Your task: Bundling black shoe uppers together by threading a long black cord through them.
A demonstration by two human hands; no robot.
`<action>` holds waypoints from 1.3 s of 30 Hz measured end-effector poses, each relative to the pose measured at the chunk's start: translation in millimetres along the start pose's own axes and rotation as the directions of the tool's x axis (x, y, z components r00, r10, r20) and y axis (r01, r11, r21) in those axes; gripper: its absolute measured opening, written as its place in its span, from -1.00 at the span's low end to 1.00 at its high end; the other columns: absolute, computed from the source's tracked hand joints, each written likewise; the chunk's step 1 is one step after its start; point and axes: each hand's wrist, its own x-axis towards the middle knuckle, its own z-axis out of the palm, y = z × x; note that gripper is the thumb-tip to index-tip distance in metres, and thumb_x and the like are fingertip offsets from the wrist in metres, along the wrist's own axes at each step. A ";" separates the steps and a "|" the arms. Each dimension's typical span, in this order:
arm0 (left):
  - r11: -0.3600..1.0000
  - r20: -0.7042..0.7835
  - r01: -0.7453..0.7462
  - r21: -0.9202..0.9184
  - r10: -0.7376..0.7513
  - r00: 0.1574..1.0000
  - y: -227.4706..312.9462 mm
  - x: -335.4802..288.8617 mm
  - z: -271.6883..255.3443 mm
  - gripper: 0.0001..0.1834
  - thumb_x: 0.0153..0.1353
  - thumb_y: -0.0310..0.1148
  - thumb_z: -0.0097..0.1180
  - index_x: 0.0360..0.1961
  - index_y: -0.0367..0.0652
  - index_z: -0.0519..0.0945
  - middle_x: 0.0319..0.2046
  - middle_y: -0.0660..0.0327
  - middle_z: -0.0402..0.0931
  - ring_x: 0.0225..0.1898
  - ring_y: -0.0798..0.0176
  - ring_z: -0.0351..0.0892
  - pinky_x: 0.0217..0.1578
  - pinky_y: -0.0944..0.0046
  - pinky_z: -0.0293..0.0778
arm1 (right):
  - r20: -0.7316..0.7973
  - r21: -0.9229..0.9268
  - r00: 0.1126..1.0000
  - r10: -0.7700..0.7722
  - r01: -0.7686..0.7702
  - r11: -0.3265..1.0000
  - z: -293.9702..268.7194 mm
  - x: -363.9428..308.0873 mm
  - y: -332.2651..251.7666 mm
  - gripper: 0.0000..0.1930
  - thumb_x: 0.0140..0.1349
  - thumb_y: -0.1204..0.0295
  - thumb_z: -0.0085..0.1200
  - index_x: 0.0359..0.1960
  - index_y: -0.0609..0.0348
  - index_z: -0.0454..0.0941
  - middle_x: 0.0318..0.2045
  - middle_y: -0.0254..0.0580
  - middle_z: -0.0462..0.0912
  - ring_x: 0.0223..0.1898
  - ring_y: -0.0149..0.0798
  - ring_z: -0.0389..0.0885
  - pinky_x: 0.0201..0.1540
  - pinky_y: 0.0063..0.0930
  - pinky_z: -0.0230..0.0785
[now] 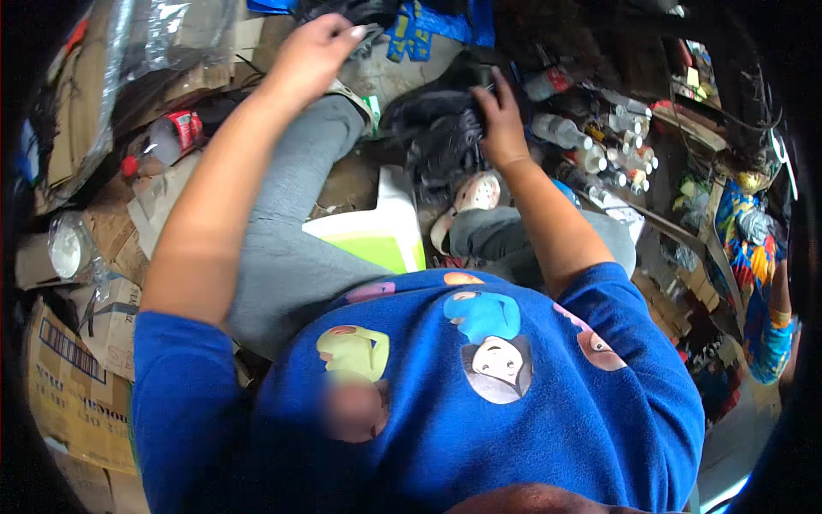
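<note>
My left hand (315, 53) is stretched forward at the top of the view, its fingers curled at crumpled black plastic (370, 13). Motion blurs the fingertips there. To the right, my right hand (503, 124) has its thumb and fingers closed on the edge of a black plastic bag (438, 124), which sags open between my feet. Between my legs stands a white and lime-green plastic piece (402, 224), perhaps a container or stool. Blue printed packaging (411, 32) lies beyond the bag.
Several clear plastic bottles (591, 154) lie at the right. A red-labelled bottle (174, 137) rests at the left, near a white tub (64, 253) and cardboard boxes (77, 377). At the far right is another person's colourful sleeve (766, 347). Wooden strips (689, 127) edge the bottles.
</note>
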 end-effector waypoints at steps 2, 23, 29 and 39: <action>0.993 -0.168 -0.005 0.115 0.025 0.985 -7.6 24.6 11.1 -0.69 0.09 -0.12 0.02 -0.38 -0.19 0.51 -0.48 0.03 0.51 -0.38 0.03 0.51 -0.36 0.16 0.38 | 0.082 0.094 0.996 0.045 -0.053 0.994 5.8 8.9 -19.8 -0.36 -0.38 0.72 0.08 -0.10 -0.02 0.40 0.19 0.02 0.10 0.15 0.14 0.15 0.16 -0.28 0.11; 0.850 -0.008 0.281 -0.446 -0.317 0.948 -60.7 10.4 123.9 -0.62 -0.03 -0.54 -0.15 -0.10 -0.17 0.38 -0.50 0.07 0.49 -0.63 0.19 0.44 -0.54 0.22 0.40 | -0.330 0.190 0.717 0.614 -0.586 0.788 28.6 36.5 -23.3 -0.59 -0.19 0.29 0.17 -0.26 0.14 0.39 -0.12 0.08 0.38 -0.02 0.08 0.32 -0.05 -0.24 0.23; 0.827 0.153 0.362 -0.431 -0.328 0.932 -58.1 13.6 123.1 -0.65 -0.09 -0.56 -0.11 -0.19 -0.27 0.48 -0.50 0.16 0.50 -0.56 0.30 0.46 -0.51 0.31 0.38 | 0.178 0.284 0.895 0.408 -0.444 0.850 35.7 29.7 -1.5 -0.77 -0.09 0.35 0.08 -0.40 0.22 0.53 -0.43 0.13 0.56 -0.34 0.01 0.55 -0.24 -0.31 0.34; 0.957 0.449 0.284 -0.058 -0.229 0.863 -92.7 17.5 116.4 -0.76 -0.08 -0.40 0.09 -0.41 -0.38 0.56 -0.49 0.14 0.55 -0.41 0.28 0.49 -0.33 0.30 0.36 | 0.768 0.640 0.616 0.178 -0.717 -0.276 30.5 32.7 -25.9 -0.79 0.09 0.44 0.00 -0.27 0.29 0.50 -0.39 -0.13 0.59 -0.45 -0.28 0.57 -0.34 -0.41 0.47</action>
